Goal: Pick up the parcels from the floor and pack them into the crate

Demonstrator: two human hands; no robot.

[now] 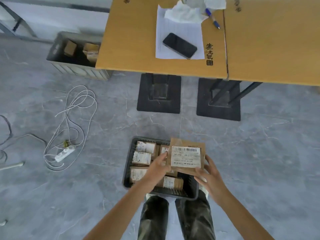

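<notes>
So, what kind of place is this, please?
Probably a small parcel-packing room: labelled parcels lie in the crate on the bare grey floor, and a second crate of parcels stands by a plain table holding a paper list and a pen.

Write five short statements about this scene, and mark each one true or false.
1. The left hand and the right hand hold a flat brown parcel above the dark crate. True.
2. The dark crate is empty. False: several labelled parcels lie in it.
3. A black phone lies on a sheet of paper on the table. True.
4. The blue pen lies on the floor. False: it lies on the table, beside the sheet of paper.
5. A white power strip lies on the floor, left of the dark crate. True.
</notes>
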